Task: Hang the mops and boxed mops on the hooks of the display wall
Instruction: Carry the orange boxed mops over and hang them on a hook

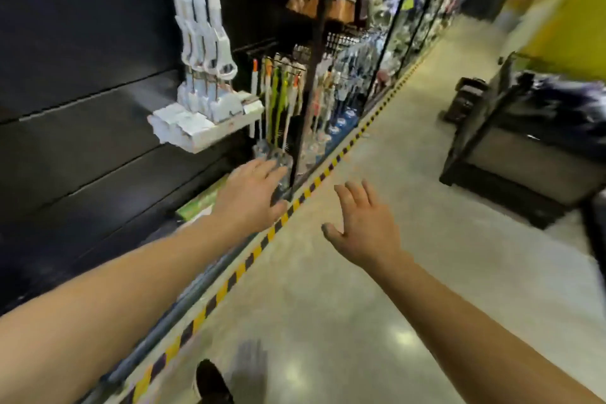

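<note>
Both of my hands are empty, fingers spread: the left hand (252, 193) reaches low toward the foot of the dark display wall (82, 92), the right hand (360, 223) hovers over the floor (377, 305). Several white mops (200, 52) already hang on the wall, heads stacked together. I judge the next item is the green box (196, 203) lying low by the wall, just beside my left wrist; I'd take it with both hands, keep it level, and find its hang hole before lifting toward a free hook.

A single head-worn wide-angle view looks forward and down along a shop aisle, tilted. The dark display wall (82, 102) runs close on the left, the floor (377, 321) below; motion blurs it.
</note>
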Motion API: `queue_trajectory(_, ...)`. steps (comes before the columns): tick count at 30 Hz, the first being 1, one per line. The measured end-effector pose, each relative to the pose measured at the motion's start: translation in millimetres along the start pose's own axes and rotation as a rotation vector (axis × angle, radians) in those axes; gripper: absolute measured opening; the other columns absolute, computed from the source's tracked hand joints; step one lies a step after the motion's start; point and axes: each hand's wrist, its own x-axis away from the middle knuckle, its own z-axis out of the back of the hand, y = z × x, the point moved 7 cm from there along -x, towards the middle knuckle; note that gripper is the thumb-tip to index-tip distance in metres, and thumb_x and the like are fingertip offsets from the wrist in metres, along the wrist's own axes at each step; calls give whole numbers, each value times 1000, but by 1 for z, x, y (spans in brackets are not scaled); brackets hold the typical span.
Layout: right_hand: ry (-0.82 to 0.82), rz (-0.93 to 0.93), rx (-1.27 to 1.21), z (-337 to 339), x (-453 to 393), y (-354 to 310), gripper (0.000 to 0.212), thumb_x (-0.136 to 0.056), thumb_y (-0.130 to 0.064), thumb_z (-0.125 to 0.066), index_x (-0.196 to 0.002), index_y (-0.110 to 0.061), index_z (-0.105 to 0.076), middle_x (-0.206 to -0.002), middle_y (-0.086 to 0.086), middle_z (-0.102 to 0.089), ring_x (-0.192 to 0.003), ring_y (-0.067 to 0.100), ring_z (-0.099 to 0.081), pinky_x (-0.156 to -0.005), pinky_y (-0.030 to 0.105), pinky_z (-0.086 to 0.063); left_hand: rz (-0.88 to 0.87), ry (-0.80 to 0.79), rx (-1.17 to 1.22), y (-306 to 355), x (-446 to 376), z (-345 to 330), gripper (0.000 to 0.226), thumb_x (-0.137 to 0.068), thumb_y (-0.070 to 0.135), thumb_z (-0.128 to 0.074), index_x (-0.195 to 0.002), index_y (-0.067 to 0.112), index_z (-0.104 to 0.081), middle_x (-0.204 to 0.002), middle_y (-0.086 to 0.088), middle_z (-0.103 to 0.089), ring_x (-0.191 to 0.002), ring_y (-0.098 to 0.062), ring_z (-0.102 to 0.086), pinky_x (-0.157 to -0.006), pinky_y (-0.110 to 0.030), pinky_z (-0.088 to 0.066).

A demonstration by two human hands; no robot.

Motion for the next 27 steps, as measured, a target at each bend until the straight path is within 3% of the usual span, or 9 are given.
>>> queue_trajectory(5,-83,-297,6,-23,135,107,80,-90,-58,-55,-155,-19,-30,-160,4,-32,-151,33,-19,-122,45,-20,-224,-124,89,148,15,-61,70,-97,51,-48,-156,21,-27,-161,-3,-29,-146,-26,-25,-120,-36,-18)
queue_trajectory(11,-130,-673,-15,-30,297,199,77,-93,-56,-52,-155,-18,-28,-162,4,-29,-153,32,-15,-122,44,-14,-525,-227,149,319,43,-107,67,-96,47,-52,-154,22,-31,-161,-4,-30,-146,-27,-26,-118,-38,-24)
queue_trajectory(27,-208,-1548,-53,-31,666,330,79,-96,-60,-45,-158,-18,-21,-164,4,-24,-153,28,-14,-124,44,-15,-1300,-468,234,713,167,-176,66,-95,42,-57,-153,18,-35,-159,-7,-35,-143,-32,-31,-116,-42,-29)
